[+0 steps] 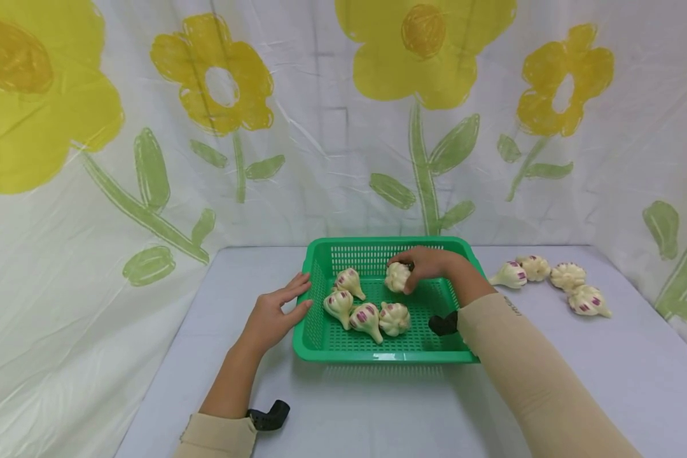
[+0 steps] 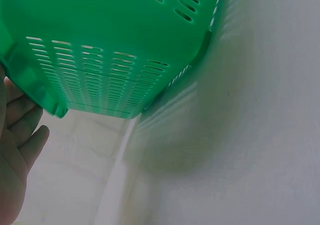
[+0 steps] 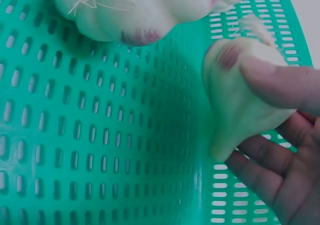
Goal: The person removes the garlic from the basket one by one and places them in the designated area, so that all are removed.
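My right hand is inside the green basket, holding a garlic bulb near the back wall. In the right wrist view the thumb lies on one side of that garlic bulb and the fingers on the other. Several more garlic bulbs with purple streaks lie in the left half, such as one garlic bulb with its stem toward the front. My left hand touches the basket's left rim with fairly straight fingers. The left wrist view shows those fingers against the rim, beside the slotted outer wall.
On the white table, right of the basket, lies a group of several garlic bulbs. A hanging cloth with painted yellow flowers rises behind the table. Black wrist devices, including a left one, stick out from both sleeves.
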The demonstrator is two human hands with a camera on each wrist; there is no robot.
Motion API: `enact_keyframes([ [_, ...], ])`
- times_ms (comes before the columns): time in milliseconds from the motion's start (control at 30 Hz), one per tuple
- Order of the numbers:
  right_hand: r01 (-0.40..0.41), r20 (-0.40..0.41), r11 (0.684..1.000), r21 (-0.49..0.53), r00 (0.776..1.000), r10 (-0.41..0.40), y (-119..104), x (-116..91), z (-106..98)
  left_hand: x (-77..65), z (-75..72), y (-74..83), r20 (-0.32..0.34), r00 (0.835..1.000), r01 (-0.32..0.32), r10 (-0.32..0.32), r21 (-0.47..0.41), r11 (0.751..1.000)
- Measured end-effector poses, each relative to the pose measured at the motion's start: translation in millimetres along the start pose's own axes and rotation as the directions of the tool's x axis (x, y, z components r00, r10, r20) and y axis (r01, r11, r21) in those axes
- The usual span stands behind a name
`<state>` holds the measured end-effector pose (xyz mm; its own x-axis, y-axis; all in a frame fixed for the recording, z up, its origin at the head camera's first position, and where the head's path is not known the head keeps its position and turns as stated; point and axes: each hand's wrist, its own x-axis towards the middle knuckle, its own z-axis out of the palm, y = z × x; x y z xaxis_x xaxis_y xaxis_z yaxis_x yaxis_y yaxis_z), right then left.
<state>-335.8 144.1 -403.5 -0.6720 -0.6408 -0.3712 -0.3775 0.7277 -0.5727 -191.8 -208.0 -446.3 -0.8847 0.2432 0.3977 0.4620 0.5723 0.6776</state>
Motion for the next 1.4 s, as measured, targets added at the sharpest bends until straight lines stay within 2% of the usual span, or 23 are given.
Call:
enact_keyframes([
  [267, 0.016, -0.028, 0.992, 0.129, 1.0, -0.013, -0.5, 0.4, -2.1, 0.2, -0.1, 0.2, 0.0, 1.0, -0.002, 0.002, 0.007, 1.0],
  [467, 0.036, -0.029, 0.967, 0.251, 0.999, -0.029, -2.1, -2.6, -2.5, -0.1, -0.1, 0.5, 0.005, 1.0, 0.007, -0.007, 0.005, 1.0],
  [667, 0.081, -0.034, 0.916, 0.392, 0.997, -0.074, -2.2, -2.9, -3.3, -0.6, 0.0, 1.2, 0.005, 1.0, 0.012, -0.012, 0.0, 1.0],
  [767, 0.105, -0.045, 0.898, 0.427, 0.994, -0.096, -2.1, -2.9, -4.6, -0.5, -0.2, 2.1, 0.005, 1.0, 0.013, -0.013, -0.002, 1.0],
  [1000, 0.183, -0.11, 0.82, 0.543, 0.983, -0.147, -3.3, -2.6, -8.6, 0.2, -1.1, 3.0, 0.002, 1.0, 0.019, -0.019, -0.005, 1.0],
  [1267, 0.252, -0.168, 0.763, 0.595, 0.967, -0.189, -4.3, -5.2, -11.3, 0.6, -0.6, 1.2, 0.004, 1.0, 0.017, -0.017, -0.009, 1.0],
  [1400, 0.268, -0.187, 0.749, 0.606, 0.963, -0.193, -4.4, -6.8, -11.8, 0.2, -0.3, 0.7, 0.002, 1.0, 0.016, -0.016, -0.011, 1.0],
])
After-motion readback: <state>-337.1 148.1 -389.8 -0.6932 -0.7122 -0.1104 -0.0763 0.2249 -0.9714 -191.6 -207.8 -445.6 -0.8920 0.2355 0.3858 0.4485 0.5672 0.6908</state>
